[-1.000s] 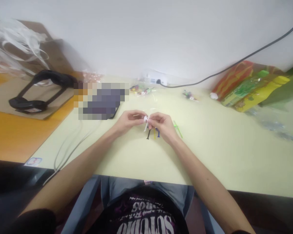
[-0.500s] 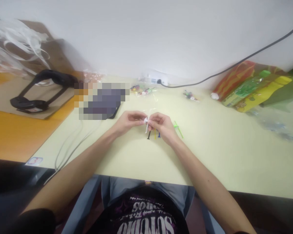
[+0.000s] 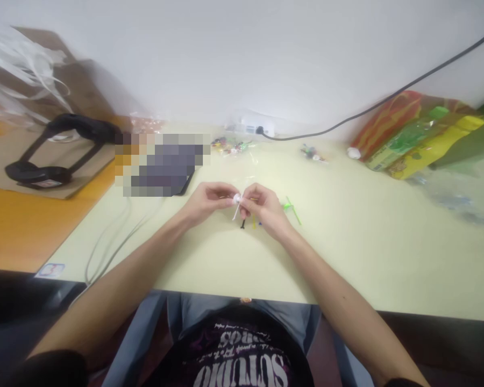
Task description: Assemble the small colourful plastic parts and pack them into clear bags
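Between the fingertips of both hands is a small white plastic piece [image 3: 236,199] with a thin white stick pointing down toward me. My left hand [image 3: 212,201] pinches it from the left, and my right hand [image 3: 263,205] pinches from the right. Partly hidden under the right hand, a black stick [image 3: 242,223], a yellow stick [image 3: 254,222] and a blue piece [image 3: 260,223] lie on the table. Just right of that hand rests a bright green stick piece [image 3: 292,209]. What exactly the fingertips cover is too small to make out.
Small colourful parts in clear bags [image 3: 232,146] lie near the wall, with another bag [image 3: 314,154] to their right. A dark tablet-like object [image 3: 165,166], partly pixelated, lies left. A black frame [image 3: 64,150] rests on cardboard. A green bottle [image 3: 411,137] and bags stand right; a cable [image 3: 347,126] crosses the wall.
The view has shifted slightly. Both hands keep their pinch on the white piece; its stick now tilts a little more, and the right hand covers more of the blue piece.
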Demonstrator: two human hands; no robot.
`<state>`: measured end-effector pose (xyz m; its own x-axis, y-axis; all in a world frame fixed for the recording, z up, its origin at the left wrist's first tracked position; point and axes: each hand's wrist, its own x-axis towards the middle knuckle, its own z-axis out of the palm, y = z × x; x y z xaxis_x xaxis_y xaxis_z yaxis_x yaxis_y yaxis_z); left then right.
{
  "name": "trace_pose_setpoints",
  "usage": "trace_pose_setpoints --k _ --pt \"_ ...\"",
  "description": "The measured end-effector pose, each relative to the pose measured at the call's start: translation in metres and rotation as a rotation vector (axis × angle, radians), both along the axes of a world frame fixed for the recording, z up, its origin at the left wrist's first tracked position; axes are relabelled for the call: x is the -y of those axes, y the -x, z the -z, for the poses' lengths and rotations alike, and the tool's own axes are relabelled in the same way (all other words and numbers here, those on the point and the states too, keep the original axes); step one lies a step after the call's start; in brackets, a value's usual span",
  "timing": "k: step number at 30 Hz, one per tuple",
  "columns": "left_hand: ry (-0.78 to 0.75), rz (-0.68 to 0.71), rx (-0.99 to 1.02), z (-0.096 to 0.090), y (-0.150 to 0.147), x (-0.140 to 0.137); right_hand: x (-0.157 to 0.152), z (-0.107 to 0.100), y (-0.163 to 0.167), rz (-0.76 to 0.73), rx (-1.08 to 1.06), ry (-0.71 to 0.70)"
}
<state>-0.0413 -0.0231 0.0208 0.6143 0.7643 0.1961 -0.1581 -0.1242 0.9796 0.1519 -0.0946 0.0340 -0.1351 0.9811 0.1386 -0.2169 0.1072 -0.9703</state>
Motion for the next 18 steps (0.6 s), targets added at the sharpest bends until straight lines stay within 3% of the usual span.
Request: trace_pose_setpoints --k 11,13,16,18 --pt "-0.044 -0.024 -0.053 -0.006 0.002 0.0 0.002 -0.006 -0.004 0.038 0.125 -0.04" --pt "-0.069 -0.055 -0.097 -0.009 0.004 0.0 0.005 -0.006 -0.015 0.117 0.294 -0.149" --pt "-0.138 -0.07 -0.213 -0.013 0.007 0.0 0.011 -0.003 -0.039 0.255 0.718 -0.416" --pt "-0.218 -0.069 -0.303 -0.014 0.008 -0.002 0.013 0.001 -0.053 0.27 0.958 -0.518"
